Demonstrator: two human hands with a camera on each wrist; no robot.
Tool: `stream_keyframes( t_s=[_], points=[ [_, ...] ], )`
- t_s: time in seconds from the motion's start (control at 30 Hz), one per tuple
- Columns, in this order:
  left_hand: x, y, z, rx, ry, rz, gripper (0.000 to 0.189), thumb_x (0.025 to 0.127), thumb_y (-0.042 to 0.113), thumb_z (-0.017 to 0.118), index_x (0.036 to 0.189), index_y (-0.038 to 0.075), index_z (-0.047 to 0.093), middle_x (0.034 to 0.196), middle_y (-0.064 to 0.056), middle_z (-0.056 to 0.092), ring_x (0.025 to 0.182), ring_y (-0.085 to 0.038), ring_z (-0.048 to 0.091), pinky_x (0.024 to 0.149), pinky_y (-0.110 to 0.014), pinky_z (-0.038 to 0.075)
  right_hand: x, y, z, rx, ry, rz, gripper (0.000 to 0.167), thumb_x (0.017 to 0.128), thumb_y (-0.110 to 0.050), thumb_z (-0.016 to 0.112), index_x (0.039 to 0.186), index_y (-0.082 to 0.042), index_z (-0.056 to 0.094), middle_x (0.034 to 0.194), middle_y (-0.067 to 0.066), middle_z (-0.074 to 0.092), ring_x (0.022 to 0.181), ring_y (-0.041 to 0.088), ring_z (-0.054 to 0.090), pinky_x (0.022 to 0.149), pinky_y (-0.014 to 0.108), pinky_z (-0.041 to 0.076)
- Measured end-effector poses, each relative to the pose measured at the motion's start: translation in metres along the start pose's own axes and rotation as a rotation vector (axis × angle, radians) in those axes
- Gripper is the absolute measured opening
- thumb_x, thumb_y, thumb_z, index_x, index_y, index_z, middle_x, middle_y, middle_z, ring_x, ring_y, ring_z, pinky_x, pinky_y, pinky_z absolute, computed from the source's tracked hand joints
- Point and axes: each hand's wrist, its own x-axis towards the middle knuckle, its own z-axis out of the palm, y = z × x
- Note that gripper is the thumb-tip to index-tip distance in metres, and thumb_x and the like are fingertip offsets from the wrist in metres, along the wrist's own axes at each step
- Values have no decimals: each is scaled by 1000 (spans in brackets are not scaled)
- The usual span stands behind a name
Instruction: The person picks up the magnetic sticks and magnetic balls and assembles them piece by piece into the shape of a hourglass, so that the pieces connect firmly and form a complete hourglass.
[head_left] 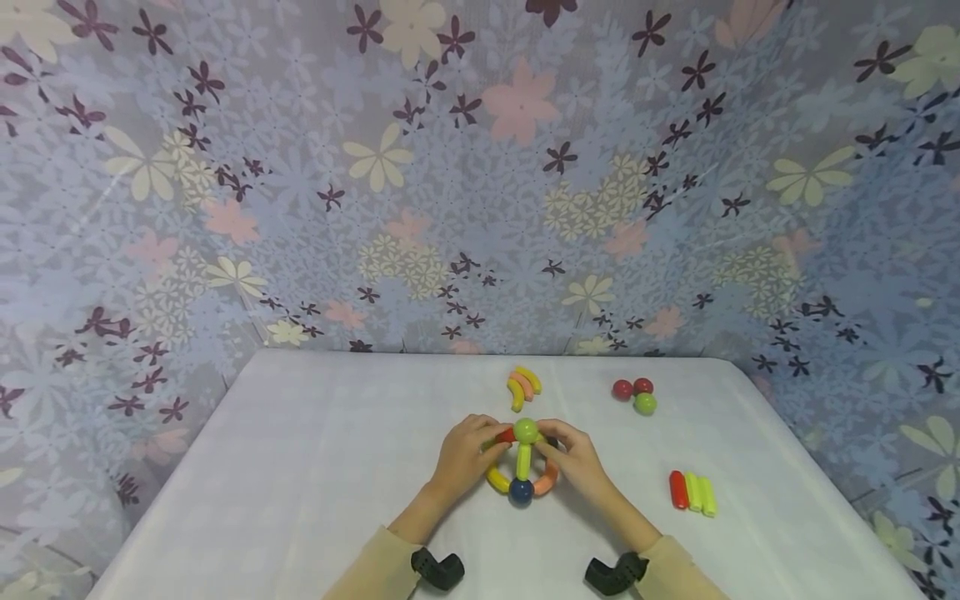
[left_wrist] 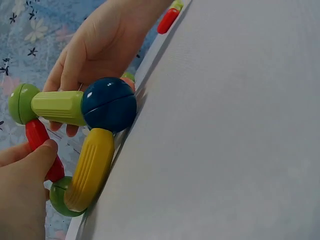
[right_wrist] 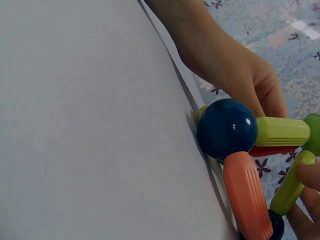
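Observation:
A toy frame of rods and balls stands on the table between the hands. Its light green top ball (head_left: 527,430) joins several straight rods that slope down to a ring of curved rods. With thumb and fingers, my left hand (head_left: 463,454) pinches the red rod (left_wrist: 36,134) running from the top ball to a green ball (left_wrist: 57,199). On the other side my right hand (head_left: 577,458) pinches a light green rod (right_wrist: 289,190). A dark blue ball (head_left: 521,492) faces me, joining the yellow curved rod (left_wrist: 93,167) and the orange curved rod (right_wrist: 246,192).
Behind the frame lie loose yellow and orange curved rods, including a yellow one (head_left: 516,394). Red balls (head_left: 622,390) and a green ball (head_left: 646,404) sit at the back right. A red rod (head_left: 678,490) lies beside light green rods (head_left: 693,492) on the right. Patterned cloth (head_left: 480,208) hangs behind the table.

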Motion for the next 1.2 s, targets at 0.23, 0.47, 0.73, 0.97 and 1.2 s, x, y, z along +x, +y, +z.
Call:
stream_keyframes(
  t_s=[0.23, 0.47, 0.73, 0.97, 1.2],
  points=[
    [0, 4, -3, -33, 21, -45, 26, 82, 24, 73, 105, 13, 72, 90, 4, 67, 84, -9, 61, 73, -23, 50, 1, 0, 3, -22, 12, 15, 26, 87, -9, 65, 113, -6, 65, 114, 10, 68, 106, 0, 56, 109, 56, 34],
    [-3, 1, 0, -78, 28, -95, 26, 78, 23, 75, 102, 15, 72, 84, 5, 64, 78, -9, 59, 70, -20, 49, 4, -3, 5, -38, 23, 9, 24, 88, -14, 65, 112, -7, 66, 113, 9, 69, 114, 15, 57, 109, 55, 35],
    [-4, 0, 2, -153, 27, -113, 25, 78, 22, 74, 101, 13, 72, 86, 4, 63, 80, -11, 58, 72, -20, 49, 4, -2, -2, -49, 11, 1, 22, 90, -14, 64, 111, -9, 66, 115, 7, 69, 118, 25, 57, 105, 50, 42],
    [-4, 2, 1, -240, -23, -173, 28, 81, 20, 72, 107, 11, 71, 98, -1, 72, 94, -14, 66, 84, -28, 53, -10, -8, -20, -188, 77, -16, 22, 91, -12, 61, 111, -4, 66, 111, 10, 69, 104, 17, 63, 93, 32, 49],
    [-5, 2, 0, -309, -50, -185, 31, 85, 20, 68, 114, 10, 69, 104, -4, 73, 98, -16, 67, 87, -32, 53, -34, -1, -46, -292, 193, -29, 18, 89, 1, 61, 105, 1, 67, 101, 13, 71, 91, 2, 61, 81, 20, 51]
  ],
)
